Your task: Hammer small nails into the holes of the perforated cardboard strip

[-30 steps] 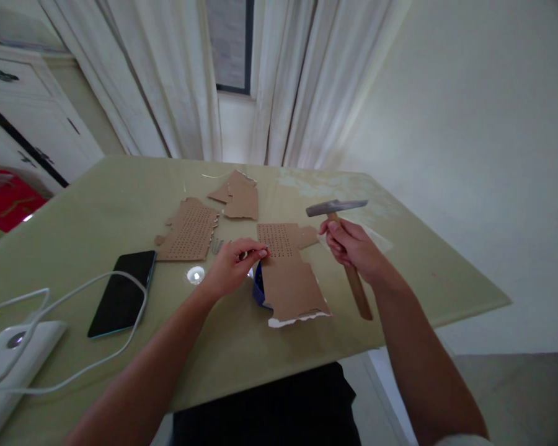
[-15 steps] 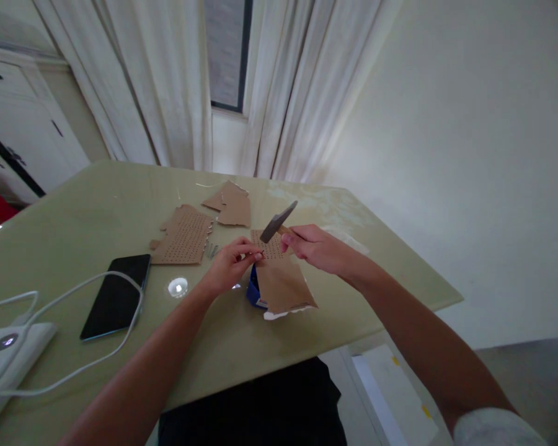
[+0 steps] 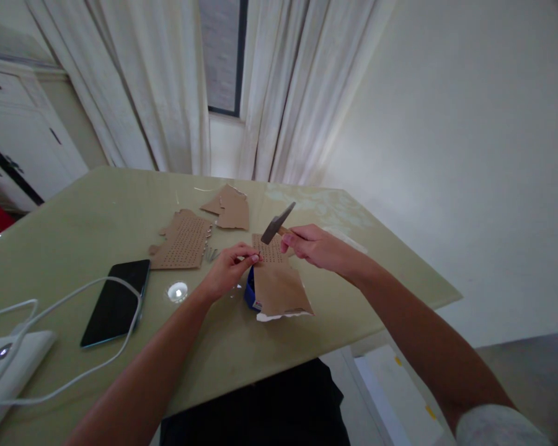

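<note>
My right hand point(image 3: 309, 246) grips the wooden handle of a hammer point(image 3: 275, 226), its dark metal head raised just above a piece of brown cardboard point(image 3: 281, 288). The cardboard's far part is dotted with rows of small holes, and its near edge is torn white. It rests over a blue round object point(image 3: 250, 292), mostly hidden beneath. At the cardboard's left edge, my left hand point(image 3: 232, 265) pinches a small thin nail point(image 3: 259, 253) between thumb and forefinger. Several loose nails point(image 3: 211, 254) lie on the table just beyond that hand.
Another perforated cardboard piece point(image 3: 181, 241) and torn plain cardboard point(image 3: 233, 209) lie farther back on the pale green table point(image 3: 223, 353). To the left are a black phone point(image 3: 116, 303), a white cable point(image 3: 74, 379) and a white power strip point(image 3: 21, 365). A wall point(image 3: 483, 155) stands at right.
The view has shifted slightly. The hammer stays raised over the cardboard, and my left hand keeps its pinch at nearly the same spot. The cardboard's near edge has moved slightly left.
</note>
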The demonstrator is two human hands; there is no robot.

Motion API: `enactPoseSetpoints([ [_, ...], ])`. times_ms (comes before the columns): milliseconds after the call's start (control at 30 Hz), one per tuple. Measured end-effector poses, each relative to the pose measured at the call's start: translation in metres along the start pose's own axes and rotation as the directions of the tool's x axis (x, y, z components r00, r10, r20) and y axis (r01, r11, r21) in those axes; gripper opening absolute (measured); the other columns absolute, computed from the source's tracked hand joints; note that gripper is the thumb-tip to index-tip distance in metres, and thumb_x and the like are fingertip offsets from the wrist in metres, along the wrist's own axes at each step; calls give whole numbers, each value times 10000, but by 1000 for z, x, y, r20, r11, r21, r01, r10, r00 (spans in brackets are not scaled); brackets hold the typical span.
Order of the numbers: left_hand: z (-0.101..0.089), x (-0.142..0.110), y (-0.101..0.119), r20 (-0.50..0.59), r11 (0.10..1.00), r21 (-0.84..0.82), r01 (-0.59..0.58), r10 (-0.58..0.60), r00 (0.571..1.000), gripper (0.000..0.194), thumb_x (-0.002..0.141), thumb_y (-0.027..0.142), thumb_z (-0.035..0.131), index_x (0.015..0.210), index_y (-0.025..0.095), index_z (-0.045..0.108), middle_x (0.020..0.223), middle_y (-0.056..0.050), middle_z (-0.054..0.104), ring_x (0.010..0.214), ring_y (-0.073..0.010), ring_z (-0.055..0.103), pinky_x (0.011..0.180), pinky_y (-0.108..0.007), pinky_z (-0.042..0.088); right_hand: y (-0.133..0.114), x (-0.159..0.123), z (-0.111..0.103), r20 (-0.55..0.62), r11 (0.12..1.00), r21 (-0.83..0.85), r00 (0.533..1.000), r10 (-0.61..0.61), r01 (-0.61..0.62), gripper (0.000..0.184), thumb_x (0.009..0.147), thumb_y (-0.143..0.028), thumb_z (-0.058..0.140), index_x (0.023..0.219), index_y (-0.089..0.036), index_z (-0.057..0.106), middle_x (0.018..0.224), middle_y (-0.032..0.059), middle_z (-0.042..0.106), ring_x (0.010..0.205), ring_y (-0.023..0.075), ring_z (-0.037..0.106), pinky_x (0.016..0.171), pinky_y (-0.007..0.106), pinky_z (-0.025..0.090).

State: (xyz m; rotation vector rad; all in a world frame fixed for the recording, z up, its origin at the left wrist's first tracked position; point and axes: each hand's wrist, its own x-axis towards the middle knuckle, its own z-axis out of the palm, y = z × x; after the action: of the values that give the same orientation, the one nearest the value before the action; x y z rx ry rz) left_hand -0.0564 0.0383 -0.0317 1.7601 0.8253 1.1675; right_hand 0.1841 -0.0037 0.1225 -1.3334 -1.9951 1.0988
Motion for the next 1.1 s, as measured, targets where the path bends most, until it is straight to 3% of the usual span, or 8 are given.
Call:
enactPoseSetpoints([
  [233,1,-3,1,-16,997,-60,51,-52,999,328,945,519,771,910,208,872,1024,-74,678,974,-209,673,829,-307,553,-6,0,1,-18,1000,26,1000,-14,15,462,1070,-610,621,890,-197,724,613,-56,423,499,106,334,463,246,216],
  [400,3,-4,-1,-18,991,-110,79,-82,997,351,933,552,791,895,211,865,996,-65,710,954,-208,680,919,-345,553,-9,4,1,-10,1000,19,1000,-8,9,472,1058,-621,617,889,-194,724,605,-58,413,485,105,330,454,248,222],
  [800,7,-5,-5,-6,967,-202,156,-160,987,459,884,665,811,893,207,829,902,-75,814,839,-215,733,780,-331,596,-6,8,4,0,999,20,999,-33,33,520,1049,-674,635,870,-195,732,608,-54,415,501,106,324,466,243,216],
  [1100,10,-4,-5,-24,967,-211,145,-153,988,417,881,616,831,915,201,836,925,-73,831,875,-221,747,831,-343,598,-5,6,7,-16,995,102,1000,-7,9,508,1020,-677,678,864,-196,734,618,-55,409,501,104,301,454,246,198],
])
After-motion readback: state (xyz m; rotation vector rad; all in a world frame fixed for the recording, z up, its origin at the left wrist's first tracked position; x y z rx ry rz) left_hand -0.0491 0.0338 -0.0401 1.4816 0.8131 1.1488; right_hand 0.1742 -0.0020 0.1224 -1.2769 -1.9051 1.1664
